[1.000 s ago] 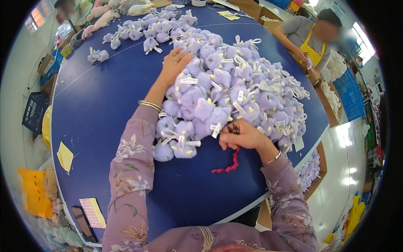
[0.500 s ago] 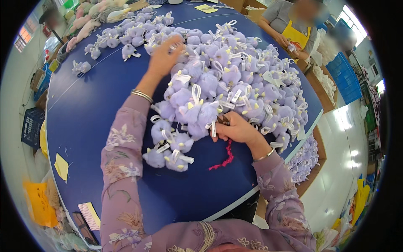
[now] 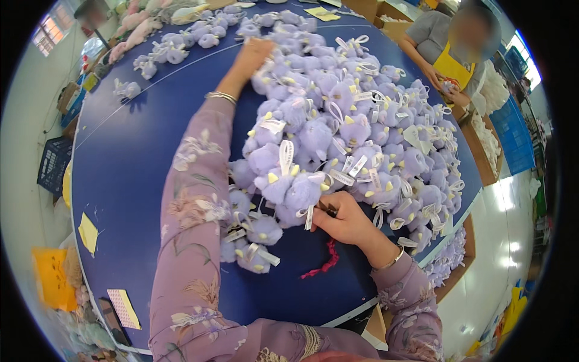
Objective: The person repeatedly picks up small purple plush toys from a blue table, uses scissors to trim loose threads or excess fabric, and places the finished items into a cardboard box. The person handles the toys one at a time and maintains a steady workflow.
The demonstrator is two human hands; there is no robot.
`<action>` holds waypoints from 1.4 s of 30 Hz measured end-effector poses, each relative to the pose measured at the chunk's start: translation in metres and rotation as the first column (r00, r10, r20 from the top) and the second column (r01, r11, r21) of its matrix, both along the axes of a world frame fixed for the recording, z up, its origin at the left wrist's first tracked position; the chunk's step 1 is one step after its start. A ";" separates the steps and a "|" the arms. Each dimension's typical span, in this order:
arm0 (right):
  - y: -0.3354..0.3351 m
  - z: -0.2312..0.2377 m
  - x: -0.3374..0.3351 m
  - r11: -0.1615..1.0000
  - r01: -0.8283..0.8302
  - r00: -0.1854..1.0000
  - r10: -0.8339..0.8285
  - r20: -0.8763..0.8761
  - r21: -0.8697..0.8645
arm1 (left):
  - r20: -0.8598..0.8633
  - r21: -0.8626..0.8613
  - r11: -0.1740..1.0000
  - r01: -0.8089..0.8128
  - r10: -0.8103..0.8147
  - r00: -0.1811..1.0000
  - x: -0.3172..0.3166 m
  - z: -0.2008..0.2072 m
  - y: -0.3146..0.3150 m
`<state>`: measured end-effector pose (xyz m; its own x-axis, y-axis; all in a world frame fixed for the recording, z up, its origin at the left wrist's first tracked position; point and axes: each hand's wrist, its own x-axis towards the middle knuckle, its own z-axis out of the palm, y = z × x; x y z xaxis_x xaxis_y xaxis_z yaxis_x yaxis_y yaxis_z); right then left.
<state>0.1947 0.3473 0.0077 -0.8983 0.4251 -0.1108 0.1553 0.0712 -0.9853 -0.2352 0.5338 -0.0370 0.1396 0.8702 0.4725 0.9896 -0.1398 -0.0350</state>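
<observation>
A big heap of lilac plush toys (image 3: 313, 139) with pale yellow tips and white ribbon loops covers the middle of the blue table (image 3: 126, 199). My left hand (image 3: 254, 55) reaches to the far left side of this heap, its back toward me and its fingers bent down among the toys; their tips are hidden. At the near edge of the heap my right hand (image 3: 345, 222) is closed around what look like small dark thread snips (image 3: 329, 209), mostly covered by the fingers. A knotted red cord (image 3: 325, 260) trails below that hand. One white-ribboned toy (image 3: 303, 190) touches its fingertips.
More lilac toys (image 3: 175, 53) lie in a loose row at the far left, before pink and grey plush pieces (image 3: 129, 36). Yellow paper (image 3: 88, 232) lies at the left edge. Across the table a person in a yellow apron (image 3: 453, 67) handles a toy. A box of toys (image 3: 447, 256) stands right.
My left hand has moved farther away along the heap's left side. More bare blue tabletop shows between the heap and the far-left row. My right hand keeps its place beside the heap.
</observation>
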 end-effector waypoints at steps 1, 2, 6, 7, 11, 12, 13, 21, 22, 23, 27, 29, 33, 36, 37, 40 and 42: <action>0.001 0.004 -0.002 1.000 -0.019 1.000 0.018 0.013 0.018 | 0.121 0.095 0.985 0.141 -0.152 0.981 0.010 -0.005 -0.008; 0.001 0.005 -0.002 0.999 -0.031 0.999 0.030 0.026 0.029 | 0.222 0.200 0.941 0.272 -0.314 0.923 0.023 -0.009 -0.017; 0.001 0.007 -0.002 0.998 0.041 0.999 -0.039 0.031 -0.041 | 0.675 0.081 0.955 0.285 -0.263 0.689 0.071 0.022 -0.052; 0.002 0.006 -0.003 0.999 0.022 0.998 -0.020 0.052 -0.049 | 0.745 0.136 0.960 0.246 -0.262 0.613 0.064 0.029 -0.069; 0.003 -0.005 -0.008 0.997 0.069 0.998 -0.069 0.007 -0.024 | 0.834 0.180 0.984 0.002 -0.154 0.529 0.060 0.070 -0.179; 0.006 -0.011 -0.008 0.999 0.049 0.999 -0.049 -0.001 -0.017 | 0.871 0.151 0.988 -0.041 -0.113 0.478 0.061 0.071 -0.214; 0.006 -0.012 -0.008 0.998 0.055 0.998 -0.055 -0.003 -0.021 | 0.915 0.077 0.992 -0.097 -0.031 0.403 0.069 0.068 -0.249; -0.001 -0.016 -0.012 0.992 0.126 0.959 -0.126 -0.254 -0.016 | 0.982 0.013 0.984 -0.180 0.022 0.190 0.202 0.017 -0.391; -0.003 -0.017 -0.013 0.990 0.139 0.957 -0.135 -0.258 -0.002 | 0.984 -0.005 0.989 -0.149 0.031 0.173 0.217 0.006 -0.384; -0.004 -0.016 -0.012 0.986 0.164 0.952 -0.154 -0.264 0.014 | 0.954 0.052 0.978 -0.203 0.011 0.299 0.233 -0.002 -0.368; -0.001 -0.031 -0.007 0.915 0.399 0.889 -0.370 -0.271 0.058 | 0.791 0.151 0.951 -0.270 0.047 0.609 0.287 0.006 -0.326; -0.008 -0.034 -0.002 0.845 0.528 0.803 -0.466 -0.372 0.080 | 0.883 0.148 0.958 -0.244 -0.017 0.469 0.294 0.004 -0.328; -0.030 -0.030 0.022 0.832 0.555 0.778 -0.525 -0.344 -0.014 | 0.897 0.177 0.928 -0.327 -0.016 0.441 0.296 0.005 -0.363; -0.033 -0.029 0.037 0.785 0.613 0.698 -0.593 -0.402 -0.092 | 0.921 0.138 0.913 -0.384 0.024 0.388 0.292 0.007 -0.401; -0.035 -0.023 0.044 0.776 0.630 0.696 -0.588 -0.411 -0.044 | 0.895 0.129 0.900 -0.415 0.075 0.440 0.286 0.005 -0.417; -0.052 -0.003 0.057 0.705 0.709 0.533 -0.546 -0.646 -0.011 | 0.899 0.091 0.876 -0.473 0.132 0.417 0.264 0.002 -0.463; -0.083 0.016 0.062 0.798 0.600 0.601 -0.411 -0.685 0.048 | 0.878 0.097 0.845 -0.526 0.176 0.446 0.247 0.002 -0.491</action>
<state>0.2569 0.2647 0.0233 -0.3435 0.7572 0.5555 -0.3833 0.4270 -0.8190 0.0117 0.0433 -0.0348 -0.7378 0.5211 0.4291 0.5399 0.0740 0.8385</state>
